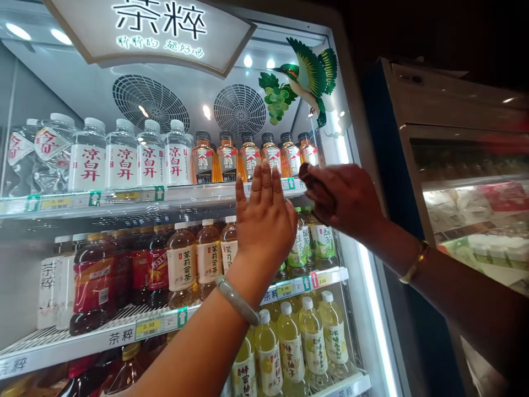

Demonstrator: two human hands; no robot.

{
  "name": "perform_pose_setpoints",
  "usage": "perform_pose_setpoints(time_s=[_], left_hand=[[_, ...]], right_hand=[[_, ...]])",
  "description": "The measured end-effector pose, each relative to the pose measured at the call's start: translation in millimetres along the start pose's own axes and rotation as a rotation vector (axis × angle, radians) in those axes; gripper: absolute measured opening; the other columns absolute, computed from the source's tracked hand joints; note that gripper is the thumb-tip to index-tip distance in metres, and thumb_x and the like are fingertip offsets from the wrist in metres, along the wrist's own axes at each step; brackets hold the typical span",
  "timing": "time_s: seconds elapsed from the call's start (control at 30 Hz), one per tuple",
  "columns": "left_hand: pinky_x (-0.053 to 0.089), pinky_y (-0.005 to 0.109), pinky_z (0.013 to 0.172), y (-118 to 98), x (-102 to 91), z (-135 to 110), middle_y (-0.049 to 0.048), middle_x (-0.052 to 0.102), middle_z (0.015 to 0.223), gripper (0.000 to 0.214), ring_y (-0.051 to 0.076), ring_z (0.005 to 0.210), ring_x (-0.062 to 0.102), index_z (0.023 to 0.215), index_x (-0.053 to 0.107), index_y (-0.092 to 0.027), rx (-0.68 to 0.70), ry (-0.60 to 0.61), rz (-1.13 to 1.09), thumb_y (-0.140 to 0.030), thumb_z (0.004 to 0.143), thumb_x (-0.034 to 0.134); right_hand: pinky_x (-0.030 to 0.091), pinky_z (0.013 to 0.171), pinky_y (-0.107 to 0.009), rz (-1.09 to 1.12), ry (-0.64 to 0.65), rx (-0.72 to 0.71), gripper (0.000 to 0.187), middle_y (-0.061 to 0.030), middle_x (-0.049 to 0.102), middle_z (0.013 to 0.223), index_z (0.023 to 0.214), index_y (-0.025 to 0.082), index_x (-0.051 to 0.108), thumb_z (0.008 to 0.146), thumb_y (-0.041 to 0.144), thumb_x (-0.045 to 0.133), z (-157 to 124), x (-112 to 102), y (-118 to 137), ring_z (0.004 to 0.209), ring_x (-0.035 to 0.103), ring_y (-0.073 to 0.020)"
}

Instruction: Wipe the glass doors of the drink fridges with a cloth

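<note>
My left hand (pixel 264 218) is held up flat in front of the glass door of a lit drinks fridge, palm away from me and fingers stretched upward. Its wrist bears a grey-green bangle (pixel 237 300). To its right, my right hand (pixel 349 198) is closed, with the fingers curled in near the door's right side. A dark patch lies at those fingers, and I cannot make out whether they grip a thing. A gold-coloured bracelet (pixel 414 263) circles that wrist. Orange drink bottles with black caps (pixel 249 156) stand behind the glass, just above my left fingertips.
A lit sign (pixel 161 27) crosses the fridge top, beside a bird sticker (pixel 303 77). Water bottles (pixel 88 157), red-labelled bottles (pixel 94 281) and yellow drinks (pixel 291 347) fill the shelves. Another fridge (pixel 454 110) stands at the right.
</note>
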State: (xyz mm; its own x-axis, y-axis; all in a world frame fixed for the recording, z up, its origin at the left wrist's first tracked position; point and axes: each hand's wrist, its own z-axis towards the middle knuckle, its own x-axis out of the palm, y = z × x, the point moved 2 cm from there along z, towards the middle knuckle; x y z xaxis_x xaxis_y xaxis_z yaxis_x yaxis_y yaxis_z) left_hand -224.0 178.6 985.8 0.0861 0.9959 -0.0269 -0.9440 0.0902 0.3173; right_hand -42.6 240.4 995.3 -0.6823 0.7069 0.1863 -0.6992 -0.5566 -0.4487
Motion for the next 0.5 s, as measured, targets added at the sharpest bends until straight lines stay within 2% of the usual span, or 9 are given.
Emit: perform_pose_setpoints(time_s=[0.07, 0.13, 0.2, 0.27, 0.37, 0.43, 0.5], left_hand=[[0.009, 0.063, 0.133, 0, 2.2, -1, 0.0221, 0.031, 0.169, 0.069, 0.033, 0.161, 0.022, 0.162, 0.027, -0.007, -0.002, -0.011, -0.015, -0.024, 0.098, 0.045], [0.010, 0.063, 0.133, -1, 2.7, -2, 0.0217, 0.031, 0.169, 0.070, 0.033, 0.161, 0.022, 0.162, 0.027, -0.007, 0.002, -0.017, -0.011, -0.024, 0.098, 0.046], [0.010, 0.064, 0.133, -3, 1.7, -2, 0.0228, 0.031, 0.169, 0.069, 0.033, 0.162, 0.021, 0.161, 0.028, -0.005, 0.001, -0.002, 0.006, -0.025, 0.098, 0.046], [0.011, 0.064, 0.132, -4, 0.0, -2, 0.0240, 0.030, 0.169, 0.068, 0.034, 0.162, 0.020, 0.161, 0.029, -0.002, 0.001, 0.020, 0.031, -0.025, 0.099, 0.045], [0.013, 0.065, 0.132, -5, -1.4, -3, 0.0251, 0.029, 0.169, 0.067, 0.036, 0.161, 0.020, 0.160, 0.030, 0.000, 0.004, 0.038, 0.056, -0.026, 0.100, 0.044], [0.012, 0.065, 0.132, -5, -0.7, -4, 0.0254, 0.028, 0.169, 0.067, 0.036, 0.161, 0.020, 0.159, 0.030, 0.000, 0.003, 0.032, 0.050, -0.026, 0.099, 0.045], [0.011, 0.065, 0.132, -5, 1.0, -4, 0.0242, 0.028, 0.170, 0.069, 0.036, 0.162, 0.019, 0.161, 0.028, -0.002, 0.000, 0.014, 0.025, -0.024, 0.098, 0.047]], right_hand=[[0.051, 0.096, -0.050, -0.016, -0.026, 0.126, 0.052, -0.0104, 0.070, 0.122, 0.137, 0.024, 0.060, 0.086, 0.034, 0.066, 7, 4, -4, 0.111, 0.064, -0.0309], [0.050, 0.099, -0.052, 0.010, -0.044, 0.147, 0.050, -0.0099, 0.070, 0.123, 0.134, 0.025, 0.062, 0.086, 0.036, 0.066, 3, 4, 5, 0.113, 0.064, -0.0317], [0.050, 0.100, -0.051, 0.058, -0.033, 0.053, 0.047, -0.0084, 0.070, 0.122, 0.132, 0.026, 0.062, 0.087, 0.038, 0.067, -6, 1, 21, 0.113, 0.064, -0.0306], [0.051, 0.099, -0.049, 0.081, 0.019, -0.103, 0.047, -0.0074, 0.071, 0.123, 0.132, 0.026, 0.061, 0.087, 0.039, 0.069, -13, -3, 32, 0.114, 0.064, -0.0297], [0.052, 0.094, -0.046, 0.031, 0.089, -0.278, 0.041, -0.0052, 0.073, 0.123, 0.128, 0.027, 0.064, 0.089, 0.038, 0.071, -7, -6, 23, 0.112, 0.066, -0.0279], [0.053, 0.092, -0.045, -0.012, 0.063, -0.237, 0.033, -0.0062, 0.074, 0.119, 0.122, 0.026, 0.067, 0.092, 0.037, 0.068, 6, -5, 6, 0.108, 0.067, -0.0270], [0.053, 0.094, -0.047, -0.023, 0.031, -0.072, 0.030, -0.0097, 0.073, 0.118, 0.122, 0.025, 0.067, 0.093, 0.034, 0.065, 17, -3, -7, 0.109, 0.066, -0.0282]])
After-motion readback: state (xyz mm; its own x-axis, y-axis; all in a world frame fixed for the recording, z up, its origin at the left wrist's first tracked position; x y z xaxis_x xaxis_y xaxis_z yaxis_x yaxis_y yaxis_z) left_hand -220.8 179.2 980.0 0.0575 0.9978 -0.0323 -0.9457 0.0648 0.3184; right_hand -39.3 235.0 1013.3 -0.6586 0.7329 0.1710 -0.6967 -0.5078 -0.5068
